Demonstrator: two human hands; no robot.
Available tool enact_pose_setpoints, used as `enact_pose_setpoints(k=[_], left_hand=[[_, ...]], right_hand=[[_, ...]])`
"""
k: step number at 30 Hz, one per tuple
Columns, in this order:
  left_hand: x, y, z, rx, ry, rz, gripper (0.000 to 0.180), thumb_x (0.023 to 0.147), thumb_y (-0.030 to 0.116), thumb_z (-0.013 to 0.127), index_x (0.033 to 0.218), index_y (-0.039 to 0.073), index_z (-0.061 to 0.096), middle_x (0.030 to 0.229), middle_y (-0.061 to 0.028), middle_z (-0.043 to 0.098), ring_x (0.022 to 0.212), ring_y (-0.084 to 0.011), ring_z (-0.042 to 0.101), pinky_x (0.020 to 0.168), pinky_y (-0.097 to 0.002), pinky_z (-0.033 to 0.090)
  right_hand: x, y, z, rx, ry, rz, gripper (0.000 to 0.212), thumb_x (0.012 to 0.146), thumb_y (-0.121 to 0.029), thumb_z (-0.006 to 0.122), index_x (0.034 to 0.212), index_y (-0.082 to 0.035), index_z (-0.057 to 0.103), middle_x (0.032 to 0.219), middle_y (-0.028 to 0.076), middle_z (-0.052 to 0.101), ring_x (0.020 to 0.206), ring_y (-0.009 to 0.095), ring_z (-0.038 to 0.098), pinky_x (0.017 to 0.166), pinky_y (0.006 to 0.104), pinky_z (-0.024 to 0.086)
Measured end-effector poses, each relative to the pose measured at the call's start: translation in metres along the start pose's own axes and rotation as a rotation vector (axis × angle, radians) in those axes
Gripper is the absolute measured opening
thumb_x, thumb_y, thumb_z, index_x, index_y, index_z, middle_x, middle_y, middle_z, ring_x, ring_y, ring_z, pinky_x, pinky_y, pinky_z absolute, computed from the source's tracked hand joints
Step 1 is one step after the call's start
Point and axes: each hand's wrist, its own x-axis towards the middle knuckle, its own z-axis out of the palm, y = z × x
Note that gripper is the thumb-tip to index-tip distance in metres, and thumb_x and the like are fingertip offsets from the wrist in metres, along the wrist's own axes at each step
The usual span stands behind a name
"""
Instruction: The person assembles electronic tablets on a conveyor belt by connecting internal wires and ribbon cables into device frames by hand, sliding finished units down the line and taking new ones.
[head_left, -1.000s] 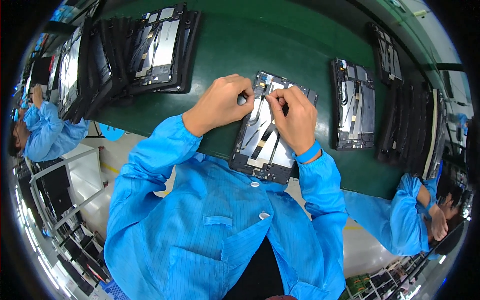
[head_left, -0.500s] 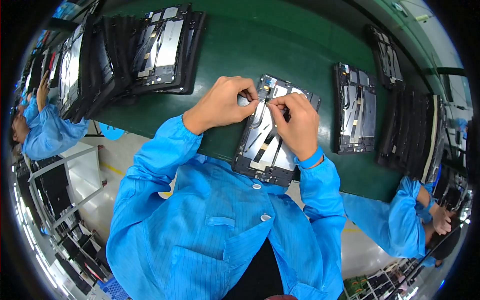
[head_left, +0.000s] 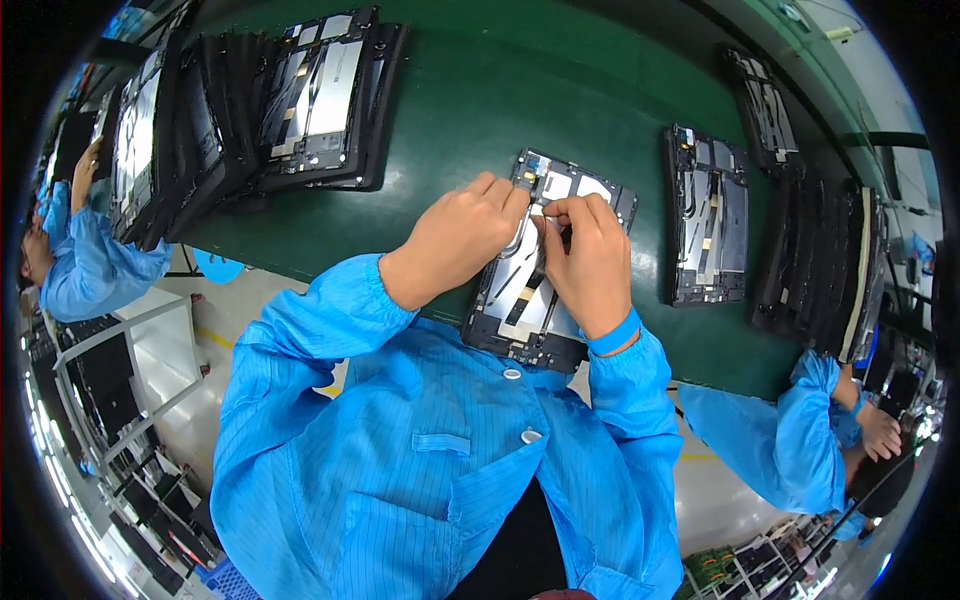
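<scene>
An opened tablet (head_left: 520, 298), with silver battery cells, flat ribbon cables and a black frame, lies on the green bench in front of me. My left hand (head_left: 462, 235) is over its upper left part, fingers curled down and knuckles up; its fingertips are hidden. Beside it, my right hand (head_left: 592, 262) has thumb and forefinger pinched together over the tablet's upper middle. Both hands are close to the thin black cables there. Whatever is between the fingers of either hand is too small or too covered to make out.
Stacked open tablets (head_left: 318, 100) stand at the far left of the green bench (head_left: 480, 90). To the right lies another open tablet (head_left: 708, 220), with a row of upright dark tablets (head_left: 815, 255) beyond. Co-workers' blue sleeves (head_left: 800, 440) show at both sides.
My left hand has rolled over, knuckles now upward, and shifted right toward the other hand. My right hand has moved only slightly. The tablet lies in nearly the same place.
</scene>
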Motion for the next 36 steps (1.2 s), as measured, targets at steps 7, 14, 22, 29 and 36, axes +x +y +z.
enact_pose_setpoints(k=[7,14,22,29,36], left_hand=[[0.008,-0.003,-0.002,0.048,-0.035,0.029,0.012,0.089,0.005,0.066,0.094,0.001,0.056,0.093,-0.0164,0.063,0.093,-0.0357,0.069,0.079,-0.0463,0.060],[-0.001,-0.009,0.010,-0.136,-0.022,-0.068,0.012,0.100,0.005,0.064,0.103,-0.003,0.056,0.095,-0.0210,0.064,0.095,-0.0419,0.068,0.082,-0.0515,0.058],[-0.005,-0.016,0.002,-0.487,0.029,-0.224,0.010,0.100,-0.001,0.066,0.105,-0.003,0.058,0.097,-0.0252,0.070,0.092,-0.0453,0.071,0.078,-0.0534,0.057],[-0.003,-0.012,-0.010,-0.592,0.037,-0.341,0.008,0.098,0.001,0.077,0.098,-0.004,0.070,0.090,-0.0175,0.071,0.077,-0.0277,0.073,0.069,-0.0396,0.058],[0.003,-0.007,-0.013,-0.564,0.002,-0.374,0.008,0.095,0.002,0.080,0.098,-0.004,0.076,0.090,-0.0165,0.073,0.078,-0.0260,0.075,0.071,-0.0375,0.060]], right_hand=[[0.003,-0.003,0.007,-0.190,0.001,-0.066,0.011,0.096,-0.008,0.077,0.098,-0.003,0.067,0.098,0.013,0.062,0.094,0.036,0.068,0.075,0.0489,0.057],[-0.002,0.000,0.006,-0.019,0.035,-0.039,0.015,0.095,-0.008,0.079,0.103,-0.004,0.067,0.099,0.015,0.063,0.095,0.038,0.069,0.076,0.0500,0.057],[0.004,0.004,0.004,0.049,0.033,-0.032,0.014,0.093,-0.005,0.080,0.102,-0.004,0.069,0.097,0.015,0.064,0.089,0.040,0.070,0.074,0.0505,0.056],[0.008,0.007,0.005,0.005,0.082,-0.081,0.009,0.093,-0.005,0.079,0.096,-0.004,0.071,0.094,0.012,0.065,0.087,0.037,0.071,0.072,0.0483,0.057],[0.008,0.011,0.007,0.017,0.098,-0.121,0.010,0.093,-0.005,0.080,0.095,-0.006,0.070,0.093,0.011,0.065,0.085,0.034,0.071,0.069,0.0473,0.057]])
